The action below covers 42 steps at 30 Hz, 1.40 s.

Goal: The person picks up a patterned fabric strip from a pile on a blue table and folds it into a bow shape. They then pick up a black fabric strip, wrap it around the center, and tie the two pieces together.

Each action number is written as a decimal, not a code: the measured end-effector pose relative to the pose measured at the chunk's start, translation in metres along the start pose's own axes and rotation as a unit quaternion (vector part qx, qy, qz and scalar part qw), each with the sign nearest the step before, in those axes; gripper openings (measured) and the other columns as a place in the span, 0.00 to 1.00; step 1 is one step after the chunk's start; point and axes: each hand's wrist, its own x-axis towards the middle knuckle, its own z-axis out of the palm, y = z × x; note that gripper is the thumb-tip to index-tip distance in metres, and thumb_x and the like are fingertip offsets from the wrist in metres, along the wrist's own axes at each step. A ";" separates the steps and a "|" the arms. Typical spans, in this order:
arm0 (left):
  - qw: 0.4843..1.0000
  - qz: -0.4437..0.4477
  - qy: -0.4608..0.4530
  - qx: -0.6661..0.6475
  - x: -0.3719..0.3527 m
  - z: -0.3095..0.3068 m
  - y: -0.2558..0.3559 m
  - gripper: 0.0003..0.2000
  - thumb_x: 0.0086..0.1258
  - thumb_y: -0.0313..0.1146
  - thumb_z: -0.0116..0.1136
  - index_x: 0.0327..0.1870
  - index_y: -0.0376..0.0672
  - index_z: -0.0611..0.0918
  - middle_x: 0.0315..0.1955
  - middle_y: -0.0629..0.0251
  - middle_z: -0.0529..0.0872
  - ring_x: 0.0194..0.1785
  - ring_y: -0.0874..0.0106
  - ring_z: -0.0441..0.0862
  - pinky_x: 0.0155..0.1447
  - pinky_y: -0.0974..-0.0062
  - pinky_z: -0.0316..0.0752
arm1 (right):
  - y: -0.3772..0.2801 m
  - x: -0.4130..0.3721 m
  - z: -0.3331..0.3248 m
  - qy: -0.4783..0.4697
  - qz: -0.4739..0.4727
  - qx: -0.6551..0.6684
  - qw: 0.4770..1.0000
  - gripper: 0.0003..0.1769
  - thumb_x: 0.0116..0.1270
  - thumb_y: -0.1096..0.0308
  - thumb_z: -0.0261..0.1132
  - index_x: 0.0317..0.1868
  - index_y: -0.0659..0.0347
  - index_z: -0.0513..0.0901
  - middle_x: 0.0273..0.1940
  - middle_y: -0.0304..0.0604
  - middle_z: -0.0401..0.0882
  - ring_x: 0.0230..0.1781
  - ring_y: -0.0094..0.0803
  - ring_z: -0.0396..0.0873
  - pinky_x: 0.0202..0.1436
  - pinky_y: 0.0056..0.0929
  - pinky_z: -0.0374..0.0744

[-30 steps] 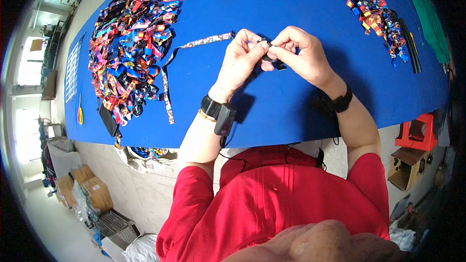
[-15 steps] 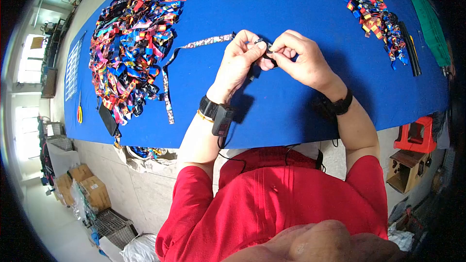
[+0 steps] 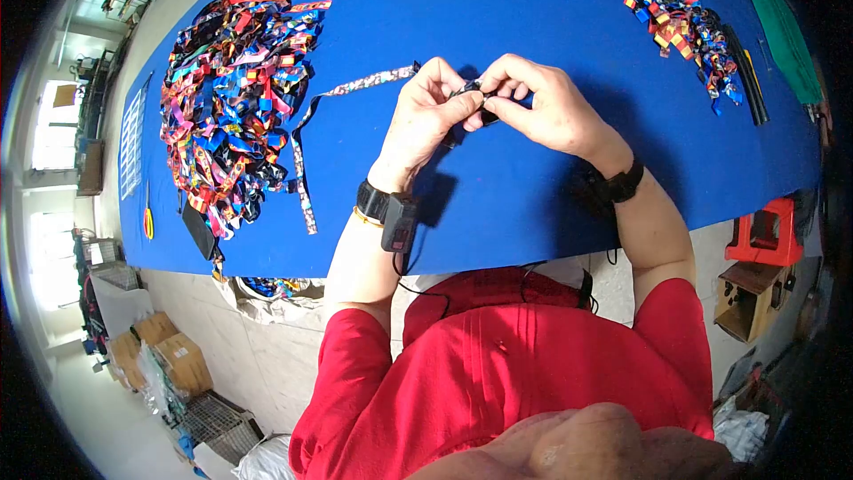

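Raised slightly since before, left hand [image 3: 425, 120] and right hand [image 3: 546, 108] pinch a small, dark, mostly hidden clasp [image 3: 481, 94].

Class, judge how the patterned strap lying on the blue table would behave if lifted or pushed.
The strap would probably hang limp: it lies in a loose bend across the table. It looks thin and flat, so likely light and unlikely to roll.

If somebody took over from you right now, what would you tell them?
Left hand: pinches the small black piece; the patterned strap ends at this hand.
Right hand: pinches the same piece from the other side.
Big ribbon pile left on the blue table, smaller pile far right.
Done: strap and piece in hand; joined or not is hidden.
Left: the big pile, probably.
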 end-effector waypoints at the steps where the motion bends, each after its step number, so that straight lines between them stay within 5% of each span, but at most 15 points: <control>1: 1.000 0.002 -0.001 -0.001 0.000 0.000 0.001 0.09 0.72 0.21 0.64 0.35 0.42 0.75 0.30 0.63 0.86 0.29 0.75 0.83 0.37 0.78 0.79 | 0.000 0.000 0.000 -0.015 0.026 0.025 0.999 0.08 0.67 0.76 0.69 0.45 0.64 0.80 0.41 0.41 0.83 0.38 0.23 0.82 0.41 0.25 0.82; 13: 0.998 -0.016 -0.060 0.010 -0.004 -0.004 0.010 0.09 0.70 0.21 0.66 0.37 0.43 0.76 0.31 0.67 0.86 0.33 0.79 0.84 0.38 0.82 0.78 | 0.002 0.000 -0.004 -0.064 0.080 0.220 0.970 0.12 0.68 0.79 0.67 0.49 0.64 0.76 0.37 0.32 0.78 0.39 0.18 0.77 0.44 0.20 0.79; 22: 0.998 0.008 -0.051 0.033 -0.007 0.003 0.013 0.11 0.65 0.21 0.69 0.34 0.45 0.76 0.44 0.64 0.88 0.48 0.77 0.83 0.53 0.76 0.77 | 0.010 0.001 -0.006 -0.082 0.098 0.274 0.953 0.15 0.66 0.79 0.67 0.51 0.63 0.74 0.41 0.36 0.80 0.42 0.19 0.79 0.45 0.20 0.79; 31: 0.985 0.080 0.006 0.153 -0.009 0.015 0.005 0.10 0.67 0.20 0.66 0.35 0.43 0.76 0.44 0.64 0.85 0.45 0.77 0.80 0.52 0.75 0.76 | 0.008 0.003 -0.010 -0.082 0.143 0.293 0.942 0.12 0.67 0.76 0.66 0.49 0.61 0.75 0.36 0.34 0.80 0.29 0.15 0.75 0.29 0.16 0.73; 42: 0.922 0.207 0.101 0.312 -0.008 0.023 -0.009 0.08 0.69 0.20 0.63 0.37 0.40 0.74 0.39 0.61 0.87 0.37 0.76 0.81 0.41 0.76 0.78 | 0.006 0.002 -0.003 -0.044 0.182 0.326 0.927 0.11 0.69 0.73 0.66 0.49 0.64 0.77 0.36 0.37 0.81 0.26 0.21 0.78 0.28 0.20 0.76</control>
